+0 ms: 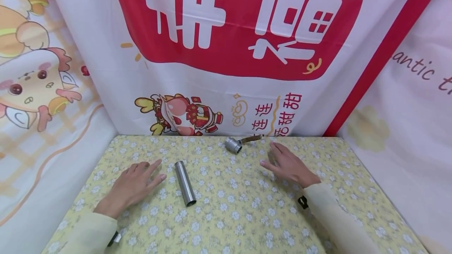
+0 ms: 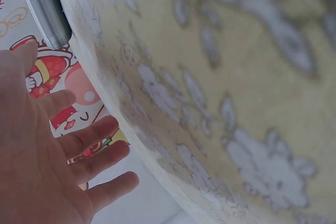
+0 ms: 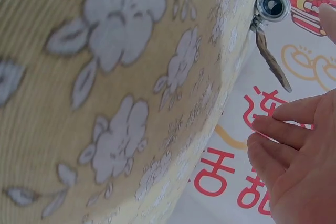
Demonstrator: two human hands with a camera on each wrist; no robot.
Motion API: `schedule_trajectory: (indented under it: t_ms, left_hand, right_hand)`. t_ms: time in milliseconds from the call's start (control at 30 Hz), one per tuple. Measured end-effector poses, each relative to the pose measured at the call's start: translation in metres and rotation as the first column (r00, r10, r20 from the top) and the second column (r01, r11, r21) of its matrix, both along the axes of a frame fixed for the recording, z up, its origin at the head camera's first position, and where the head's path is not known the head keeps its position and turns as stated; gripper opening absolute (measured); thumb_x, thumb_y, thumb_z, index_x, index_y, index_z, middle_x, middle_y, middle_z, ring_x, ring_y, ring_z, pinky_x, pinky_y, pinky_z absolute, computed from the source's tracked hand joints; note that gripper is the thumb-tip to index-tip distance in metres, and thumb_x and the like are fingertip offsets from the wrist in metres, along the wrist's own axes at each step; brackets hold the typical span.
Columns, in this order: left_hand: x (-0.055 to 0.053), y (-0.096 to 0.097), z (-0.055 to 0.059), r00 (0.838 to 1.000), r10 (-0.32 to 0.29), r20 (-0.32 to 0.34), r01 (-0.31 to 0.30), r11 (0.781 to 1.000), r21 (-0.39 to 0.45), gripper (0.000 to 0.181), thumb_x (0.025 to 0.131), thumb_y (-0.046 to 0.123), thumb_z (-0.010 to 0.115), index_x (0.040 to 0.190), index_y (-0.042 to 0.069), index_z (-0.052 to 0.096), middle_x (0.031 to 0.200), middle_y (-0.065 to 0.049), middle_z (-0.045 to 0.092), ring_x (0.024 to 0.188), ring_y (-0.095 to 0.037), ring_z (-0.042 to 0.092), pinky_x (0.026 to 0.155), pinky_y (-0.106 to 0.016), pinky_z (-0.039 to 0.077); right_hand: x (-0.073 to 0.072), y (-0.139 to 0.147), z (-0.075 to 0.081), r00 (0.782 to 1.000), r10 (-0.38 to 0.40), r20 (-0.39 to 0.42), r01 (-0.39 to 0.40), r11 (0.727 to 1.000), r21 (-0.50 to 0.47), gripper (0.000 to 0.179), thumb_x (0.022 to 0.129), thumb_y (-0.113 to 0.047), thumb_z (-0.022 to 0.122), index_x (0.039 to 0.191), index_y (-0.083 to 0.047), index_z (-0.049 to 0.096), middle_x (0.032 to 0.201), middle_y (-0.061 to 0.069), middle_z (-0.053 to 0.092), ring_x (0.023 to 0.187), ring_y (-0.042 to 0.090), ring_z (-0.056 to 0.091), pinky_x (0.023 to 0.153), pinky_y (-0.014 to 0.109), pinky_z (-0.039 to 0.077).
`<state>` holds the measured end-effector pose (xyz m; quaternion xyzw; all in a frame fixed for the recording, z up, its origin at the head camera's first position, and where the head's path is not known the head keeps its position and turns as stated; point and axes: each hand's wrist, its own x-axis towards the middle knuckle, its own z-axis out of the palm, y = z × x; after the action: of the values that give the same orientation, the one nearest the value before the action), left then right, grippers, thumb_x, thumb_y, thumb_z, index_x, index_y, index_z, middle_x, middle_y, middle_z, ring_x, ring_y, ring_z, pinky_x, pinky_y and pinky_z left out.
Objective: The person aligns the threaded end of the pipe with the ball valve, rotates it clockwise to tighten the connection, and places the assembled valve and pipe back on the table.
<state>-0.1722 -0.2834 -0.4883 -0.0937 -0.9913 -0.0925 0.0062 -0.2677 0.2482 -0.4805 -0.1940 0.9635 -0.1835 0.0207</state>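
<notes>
Both hands are lying flat on the flowered tablecloth (image 1: 240,207), fingers straight and spread apart, holding nothing. Taking the smooth metal tube (image 1: 185,183) as the marker: the left hand (image 1: 132,185) is resting just beside it, fingertips near but apart from it, and the left wrist view is cutting off all but the tube's threaded end. Beyond the tube, toward the printed backdrop (image 1: 226,50), a short shiny metal cylinder with a dull flat handle (image 1: 237,144) is lying; the right hand (image 1: 287,166) is sitting near it, not touching. Both sleeves are running out of view.
</notes>
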Motion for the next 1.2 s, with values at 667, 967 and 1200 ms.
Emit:
schedule_trajectory:
  t_ms: [667,967,1200]
  left_hand:
    - [0.011,0.012,0.004,1.000,0.010,-0.002,-0.010,0.999,-0.032,0.077,0.110,0.070,0.044,0.166,0.017,0.047,0.138,-0.026,0.062,0.119,-0.045,0.061,0.087,-0.066,0.057]
    - [0.011,0.018,0.002,1.000,0.011,-0.005,-0.011,0.999,-0.048,0.075,0.109,0.072,0.045,0.159,0.017,0.056,0.130,-0.021,0.062,0.111,-0.038,0.060,0.078,-0.057,0.057]
    - [0.009,0.027,0.004,1.000,0.018,-0.022,-0.019,0.999,-0.047,0.072,0.108,0.071,0.047,0.148,0.012,0.064,0.127,-0.021,0.062,0.111,-0.038,0.060,0.083,-0.062,0.056]
  right_hand:
    - [-0.007,-0.028,0.001,0.998,0.032,-0.058,-0.032,0.999,0.003,0.095,0.102,-0.071,0.062,0.163,0.000,0.046,0.163,0.025,0.050,0.148,0.044,0.051,0.120,0.064,0.045]
    - [-0.009,-0.042,0.001,0.995,0.049,-0.091,-0.049,0.999,0.005,0.086,0.103,-0.069,0.062,0.152,0.001,0.056,0.146,0.022,0.060,0.129,0.038,0.063,0.107,0.059,0.055]
    - [-0.011,-0.050,0.000,0.992,0.060,-0.112,-0.060,0.998,0.008,0.078,0.104,-0.066,0.064,0.145,0.001,0.060,0.136,0.018,0.064,0.120,0.033,0.065,0.102,0.055,0.057]
